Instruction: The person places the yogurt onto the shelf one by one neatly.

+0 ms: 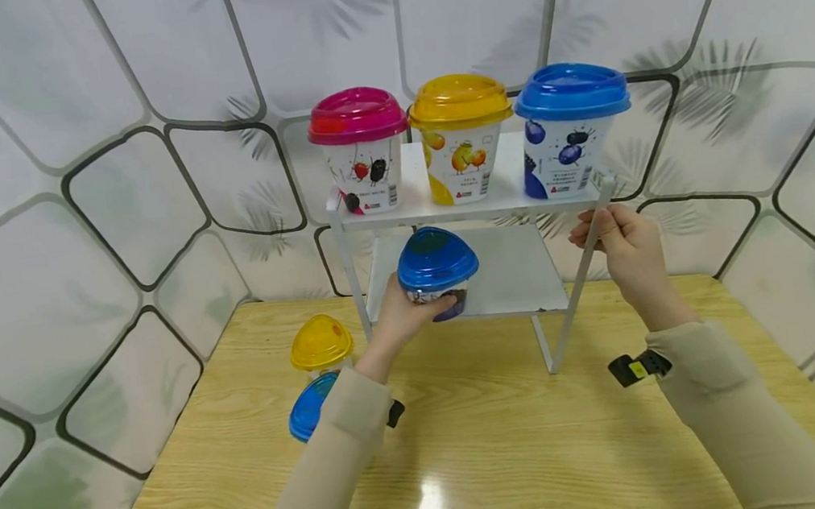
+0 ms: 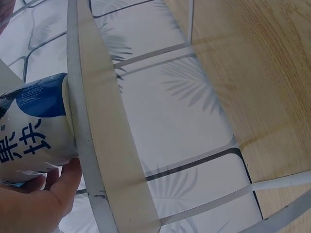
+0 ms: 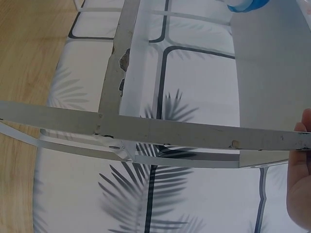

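With my left hand (image 1: 404,317) I grip a cup with a blue lid (image 1: 437,258), slightly tilted, in front of the rack's lower shelf (image 1: 510,266). The left wrist view shows the cup's printed side (image 2: 36,131) and base close to the shelf's front edge (image 2: 90,136), fingers below it. My right hand (image 1: 633,255) pinches the right front leg (image 1: 585,271) of the white metal rack, just under the upper shelf. In the right wrist view only part of the right hand (image 3: 299,189) shows at the edge, against the rack's bar (image 3: 194,133).
Pink-lidded (image 1: 362,149), yellow-lidded (image 1: 463,140) and blue-lidded (image 1: 571,131) cups stand in a row on the upper shelf. Left of the rack, a yellow-lidded cup (image 1: 321,343) and a blue-lidded cup (image 1: 306,410), partly behind my left sleeve, are on the wooden table (image 1: 511,439).
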A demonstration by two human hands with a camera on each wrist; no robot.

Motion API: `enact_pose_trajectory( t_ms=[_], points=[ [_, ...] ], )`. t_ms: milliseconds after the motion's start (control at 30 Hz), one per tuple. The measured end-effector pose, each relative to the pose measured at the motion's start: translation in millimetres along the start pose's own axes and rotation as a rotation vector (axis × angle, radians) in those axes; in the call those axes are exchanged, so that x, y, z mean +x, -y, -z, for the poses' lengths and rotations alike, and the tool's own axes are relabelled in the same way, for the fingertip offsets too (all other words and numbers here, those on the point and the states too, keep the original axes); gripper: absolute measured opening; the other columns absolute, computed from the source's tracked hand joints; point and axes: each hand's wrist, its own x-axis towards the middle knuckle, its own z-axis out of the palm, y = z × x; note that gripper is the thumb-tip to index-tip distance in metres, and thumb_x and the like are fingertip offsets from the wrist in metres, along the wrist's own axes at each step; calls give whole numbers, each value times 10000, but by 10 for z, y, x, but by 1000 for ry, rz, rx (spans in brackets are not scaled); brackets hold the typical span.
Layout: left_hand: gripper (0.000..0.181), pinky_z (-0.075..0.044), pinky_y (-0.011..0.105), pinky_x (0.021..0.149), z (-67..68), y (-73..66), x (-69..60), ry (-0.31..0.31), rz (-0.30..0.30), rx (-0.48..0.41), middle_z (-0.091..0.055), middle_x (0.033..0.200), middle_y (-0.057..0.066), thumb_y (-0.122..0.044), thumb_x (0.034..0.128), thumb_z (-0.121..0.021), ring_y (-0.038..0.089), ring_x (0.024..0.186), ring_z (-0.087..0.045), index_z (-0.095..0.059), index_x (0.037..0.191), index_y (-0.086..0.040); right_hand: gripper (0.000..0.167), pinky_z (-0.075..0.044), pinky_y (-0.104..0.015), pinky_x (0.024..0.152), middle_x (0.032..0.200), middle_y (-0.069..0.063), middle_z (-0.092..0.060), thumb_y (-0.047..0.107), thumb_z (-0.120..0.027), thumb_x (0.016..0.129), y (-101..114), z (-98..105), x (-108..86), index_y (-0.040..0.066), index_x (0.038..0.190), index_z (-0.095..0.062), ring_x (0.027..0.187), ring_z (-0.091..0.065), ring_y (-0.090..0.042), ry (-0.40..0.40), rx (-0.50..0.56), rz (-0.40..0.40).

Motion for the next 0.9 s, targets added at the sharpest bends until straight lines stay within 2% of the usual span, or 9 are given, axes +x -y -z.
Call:
enact_pose_trajectory(
  t_ms=[167,233,467,700,767,833,900],
  points=[
    [739,-318,433,970,-15,16,-26,-50,106,63,-410,1279,119,-182,745,-717,243,1154,-395,-277,1323,-49,219,-497,-183,677,744,-16,-618,175,-424,921,4,-2,-6,25,885,-579,694,-621,-94,0,9,-12],
    [736,-324,442,962,-22,6,-41,-68,127,69,-403,1271,132,-192,748,-715,258,1144,-397,-268,1313,-40,214,-497,-182,675,744,-14,-619,173,-425,921,8,-5,-6,28,883,-579,692,-622,-92,-2,16,-14],
    [700,-372,441,916,-63,-6,-65,-109,109,73,-411,1250,135,-190,748,-713,275,1120,-408,-294,1286,-31,214,-497,-186,677,740,-15,-621,170,-429,920,20,-3,-1,23,879,-580,693,-623,-93,-2,21,-13],
    [677,-425,426,863,-137,3,-25,-100,96,54,-417,1236,140,-170,745,-715,278,1109,-412,-328,1278,-14,211,-499,-189,676,741,-24,-622,170,-446,913,27,13,0,23,874,-592,698,-623,-101,-1,45,-26],
    [667,-440,406,842,-162,-14,-22,-97,83,65,-425,1222,141,-178,747,-714,275,1095,-421,-340,1274,-12,208,-499,-188,675,741,-24,-621,170,-452,911,33,18,0,27,872,-598,699,-623,-100,-1,41,-33],
    [647,-442,417,833,-182,-134,-46,-90,78,69,-428,1213,168,-144,753,-705,300,1088,-424,-344,1266,15,207,-499,-187,672,742,-22,-621,171,-457,909,38,23,1,32,870,-605,699,-624,-99,0,30,-41],
    [644,-449,413,818,-214,-129,-37,-86,54,78,-435,1203,173,-141,752,-705,300,1079,-432,-349,1263,21,205,-499,-185,671,742,-20,-620,175,-463,906,43,24,1,36,867,-609,698,-624,-100,2,22,-50]
  ],
)
